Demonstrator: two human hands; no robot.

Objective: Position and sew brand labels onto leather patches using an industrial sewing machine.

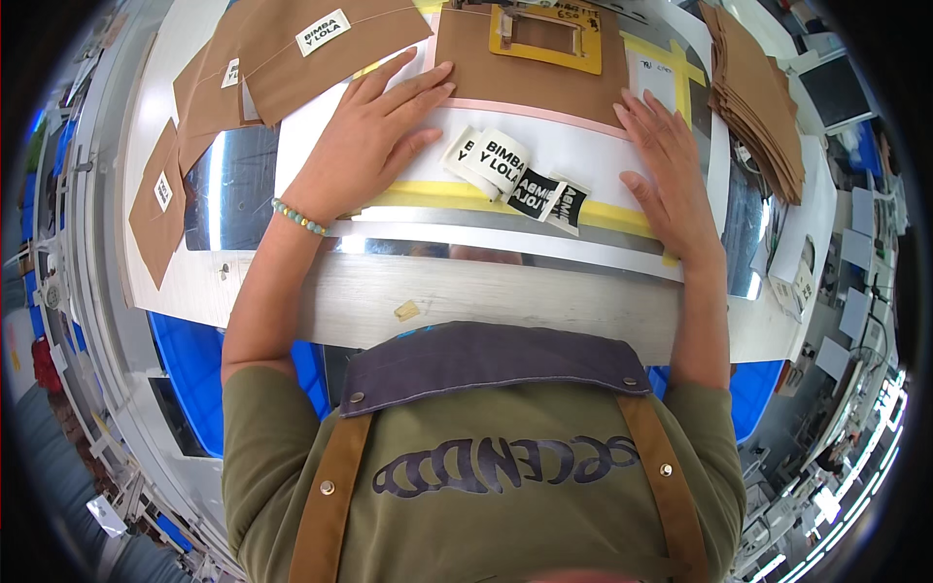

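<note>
**Left hand (374, 136) and right hand (669, 160) at either side of a brown panel (533, 92)**

Looking down from head height at a pale table (466, 301). Toward the far side, the brown panel, flat on a white sheet (583, 151), with a pink strip (535, 115) along its near edge. On the panel, farther back, a yellow frame (544, 60) around a rectangular opening. At the panel's left edge, the left hand, palm down, fingers outstretched, fingertips on the brown surface, thumb apart over the sheet, nothing in its grasp. Around the left wrist, a beaded bracelet (299, 218). At the panel's near right corner, the right hand, palm down, fingers straight and close together, thumb apart, grasping nothing. Cannot tell how firmly either hand presses. Between the hands, nearer the body, an overlapping cluster of white labels (501, 160) and black labels (535, 197), partly over a strip of yellow tape (437, 194). At upper left, more brown pieces (282, 58), some bearing white labels. At upper right, beyond the right hand, a fanned brown stack (753, 107).
</note>
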